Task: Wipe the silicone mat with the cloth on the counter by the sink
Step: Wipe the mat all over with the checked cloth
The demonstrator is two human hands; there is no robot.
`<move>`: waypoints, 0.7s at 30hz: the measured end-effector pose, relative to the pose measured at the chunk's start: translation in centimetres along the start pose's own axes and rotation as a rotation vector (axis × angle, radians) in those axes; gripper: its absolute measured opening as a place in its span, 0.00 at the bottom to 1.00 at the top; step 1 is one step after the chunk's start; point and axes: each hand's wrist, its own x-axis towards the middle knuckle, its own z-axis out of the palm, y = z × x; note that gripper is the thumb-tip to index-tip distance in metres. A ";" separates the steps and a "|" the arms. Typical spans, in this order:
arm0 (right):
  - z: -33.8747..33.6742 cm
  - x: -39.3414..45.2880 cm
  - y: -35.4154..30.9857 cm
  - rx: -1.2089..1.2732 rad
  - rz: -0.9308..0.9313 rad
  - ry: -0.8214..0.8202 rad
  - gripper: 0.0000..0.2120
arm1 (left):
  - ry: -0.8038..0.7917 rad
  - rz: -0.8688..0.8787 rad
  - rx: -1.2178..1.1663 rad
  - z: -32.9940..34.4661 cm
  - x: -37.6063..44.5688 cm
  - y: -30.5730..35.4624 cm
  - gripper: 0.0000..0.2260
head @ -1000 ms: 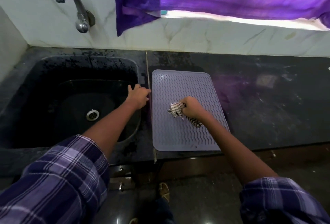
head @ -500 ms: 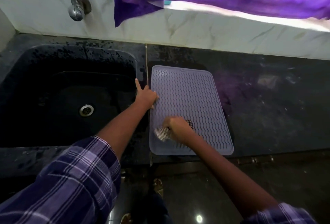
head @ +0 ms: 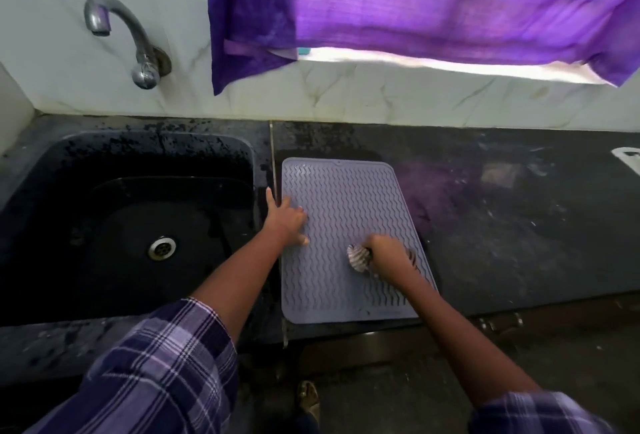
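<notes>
Right hand (head: 389,255) has swept the small striped cloth (head: 359,258) from the near-left part of the mat over to its near-right part since half a second ago; left hand (head: 286,220) has slid further onto the mat's left edge. I see the grey rectangular silicone mat with wavy ridges (head: 346,212) lying flat on the black stone surface (head: 502,225), just right of the black sink (head: 121,225), its near edge close to the surface's front edge.

Right hand: fingers curled round the bunched cloth, clamped on it, pressing it down on the mat. Cloth pokes out on both sides of the fist.

Left hand: flat, fingers spread and straight, pressing on the mat's left margin, one finger reaching over the seam between sink and mat. Holds nothing.

Hands are apart, both on the mat.

Also in view: curved metal tap (head: 138,49) on the white marble wall above the sink, purple curtain (head: 415,4) hanging over the window, plaid sleeves (head: 156,371) on both arms.
</notes>
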 end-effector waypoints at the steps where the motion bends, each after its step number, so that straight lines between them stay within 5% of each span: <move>1: 0.9 -0.4 0.1 -0.013 -0.024 -0.019 0.13 | -0.001 0.011 0.006 0.1 0.2 0.4 0.29; 5: 1.1 -1.6 2.7 0.098 -0.089 -0.183 0.08 | 0.015 0.038 0.031 -0.4 1.6 1.4 0.31; 7: -0.3 -0.6 4.5 0.199 -0.076 -0.227 0.16 | 0.030 0.037 0.035 -1.4 2.6 1.5 0.31; 12: -3.9 5.1 7.0 0.388 0.058 0.095 0.14 | 0.036 -0.009 0.032 -3.8 5.9 0.9 0.34; 17: -6.5 13.0 6.4 0.296 0.057 0.243 0.16 | 0.046 -0.027 -0.087 -4.7 10.2 0.1 0.36; 21: -6.6 19.7 5.9 0.118 -0.016 0.318 0.16 | -0.029 0.006 -0.247 -4.9 13.4 1.0 0.54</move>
